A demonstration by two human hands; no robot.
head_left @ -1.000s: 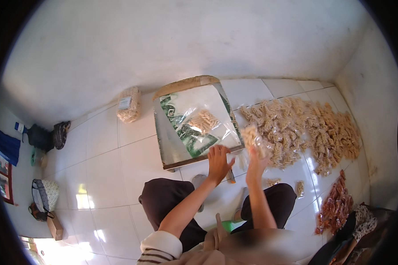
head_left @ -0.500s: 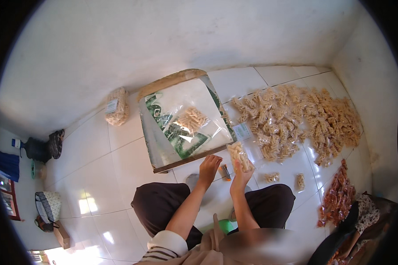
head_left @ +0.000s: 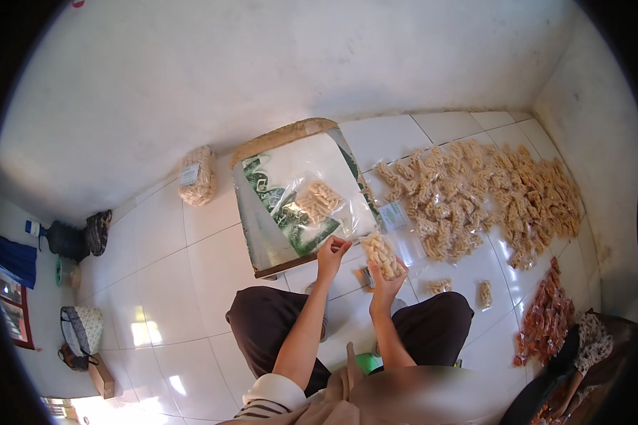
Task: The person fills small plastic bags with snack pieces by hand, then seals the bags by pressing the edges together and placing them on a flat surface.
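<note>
My right hand point(head_left: 385, 289) is wrapped round the lower part of a clear bag of pale, stick-shaped snacks point(head_left: 380, 253), held upright past my knees. Left of that bag, at the front edge of a low table point(head_left: 280, 263), my left hand point(head_left: 329, 261) has its thumb and fingertips pinched together. Whatever they grip, if anything, is too small to tell. On the table's white and green top lies another clear bag of similar snacks point(head_left: 317, 201). Partly hidden behind my right hand, a small orange and grey object point(head_left: 366, 278) rests on the floor.
Many bagged twisted snacks point(head_left: 446, 202) are heaped on the tiles at right, with a labelled packet point(head_left: 393, 216) beside them. Two small bags, one of them upright point(head_left: 485, 294), lie nearer. Reddish packets point(head_left: 544, 315) adjoin another person's sleeve point(head_left: 590, 343). A large filled bag point(head_left: 198, 176) leans against the wall.
My left hand has moved slightly up and left, over the table's front edge. The bag in my right hand has turned a little. The whole view has shifted slightly.
</note>
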